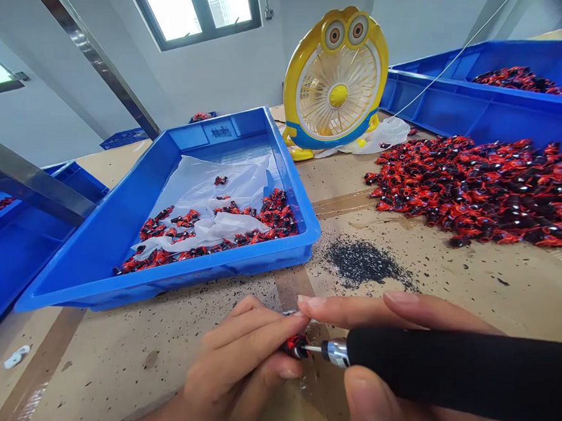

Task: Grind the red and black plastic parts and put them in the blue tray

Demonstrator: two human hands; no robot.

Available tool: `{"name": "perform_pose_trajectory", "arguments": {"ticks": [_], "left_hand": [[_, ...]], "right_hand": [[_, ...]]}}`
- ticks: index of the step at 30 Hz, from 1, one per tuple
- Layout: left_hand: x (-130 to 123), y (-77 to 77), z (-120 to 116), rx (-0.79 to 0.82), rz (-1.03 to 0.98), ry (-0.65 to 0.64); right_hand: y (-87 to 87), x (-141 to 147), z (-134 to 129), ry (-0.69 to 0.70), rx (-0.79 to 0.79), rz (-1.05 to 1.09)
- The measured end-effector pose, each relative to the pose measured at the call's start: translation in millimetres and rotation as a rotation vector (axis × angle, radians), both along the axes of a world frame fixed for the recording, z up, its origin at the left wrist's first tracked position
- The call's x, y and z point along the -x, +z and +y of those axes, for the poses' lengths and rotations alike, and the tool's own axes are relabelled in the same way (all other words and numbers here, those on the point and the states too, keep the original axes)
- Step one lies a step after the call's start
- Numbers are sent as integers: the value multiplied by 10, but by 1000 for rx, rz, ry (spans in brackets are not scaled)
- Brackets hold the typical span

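My left hand (247, 361) pinches a small red-and-black part (294, 345) between thumb and fingers, just above the tabletop. Most of that part is hidden by the fingers. My right hand (374, 394) is wrapped around a rotary hand tool (456, 370) with a thick black grip and a silver collar. The tool's thin metal bit points left, and its tip meets the end of the part. The index finger of my right hand stretches over the tool toward my left fingertips.
A blue tray (201, 263) with a white sheet and similar parts stands at left. A pile of red-and-black parts (491, 191) lies at right, before blue bins (440, 106). Black shavings (366, 261) cover some cardboard. A yellow fan (338, 96) stands behind; a metal post (91, 46) rises left.
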State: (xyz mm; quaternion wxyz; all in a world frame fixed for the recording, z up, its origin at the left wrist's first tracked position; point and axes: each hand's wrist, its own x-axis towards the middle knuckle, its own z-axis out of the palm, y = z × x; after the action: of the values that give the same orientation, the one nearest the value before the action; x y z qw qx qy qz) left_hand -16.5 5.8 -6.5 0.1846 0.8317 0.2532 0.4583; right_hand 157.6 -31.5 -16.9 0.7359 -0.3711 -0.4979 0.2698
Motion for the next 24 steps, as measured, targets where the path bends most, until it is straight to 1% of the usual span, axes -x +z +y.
{"name": "perform_pose_trajectory", "arguments": {"ticks": [3,11,15,18,20,24], "left_hand": [[-9,-7,5,3,-13,-2],[-29,-13,0,-6,-31,6],[-34,9,8,-7,-30,28],[-23,22,18,-3,-29,40],[-14,23,20,-5,-20,39],[-2,16,12,12,-3,32]], "right_hand": [[-4,-12,-6,48,-29,13],[-9,12,29,19,-72,35],[10,8,36,37,-48,25],[12,-16,35,36,-59,24],[8,-27,32,54,-76,8],[18,-17,30,58,-44,14]]}}
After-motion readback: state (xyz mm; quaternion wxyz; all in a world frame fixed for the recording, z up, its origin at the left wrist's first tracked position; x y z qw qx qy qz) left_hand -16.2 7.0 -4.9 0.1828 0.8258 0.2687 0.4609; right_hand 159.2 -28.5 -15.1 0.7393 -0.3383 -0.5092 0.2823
